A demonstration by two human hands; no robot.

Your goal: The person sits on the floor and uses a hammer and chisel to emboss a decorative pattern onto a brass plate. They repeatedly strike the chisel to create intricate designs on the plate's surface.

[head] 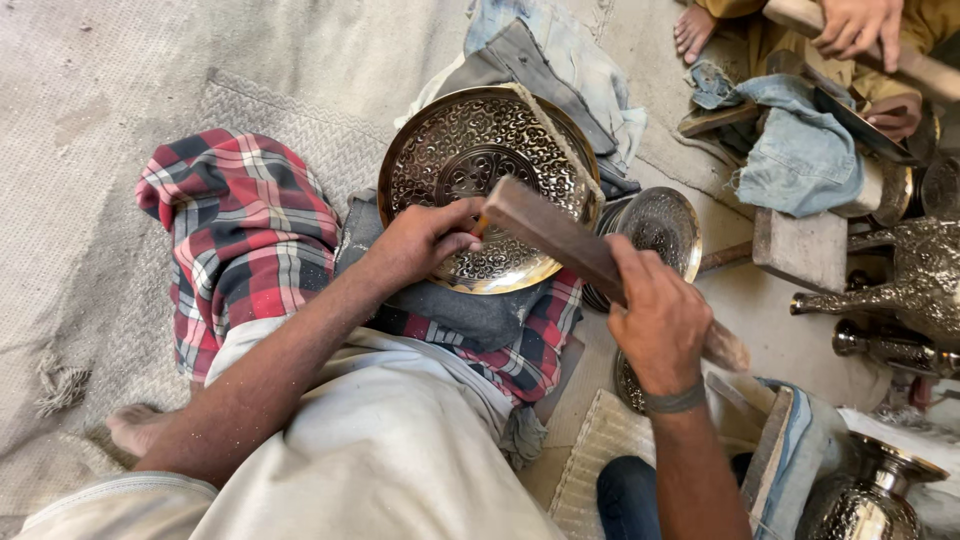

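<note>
Your left hand [425, 240] rests on the face of the engraved brass plate [470, 150], fingers curled around a small tool [482, 222] with an orange tip — pressed against the plate's lower part. Your right hand [660, 325] is wrapped tight around a long wooden mallet [560, 240], which slants up and to the left so that its far end lies just over the fingers of your left hand and the tool.

The plate sits tilted on your lap, propped on a dark grey cloth [450, 305] that lies over your red checked wrap [245, 235]. A wooden strip [560, 140] leans across the plate's right rim.

Just beyond your right hand stands a smaller engraved metal dish [665, 225], and below that wrist lies a pale ribbed mat [600, 450]. Further right — a wooden block [800, 250], a bundle of blue denim cloth [800, 150], a silvery spouted vessel [900, 285] and, lower down, a rounded engraved metal pot [870, 495].

At the top right another person's hand [855, 25] rests on a wooden handle [920, 65], well apart from your own. The floor [100, 100] to your left is covered in grey matting.
</note>
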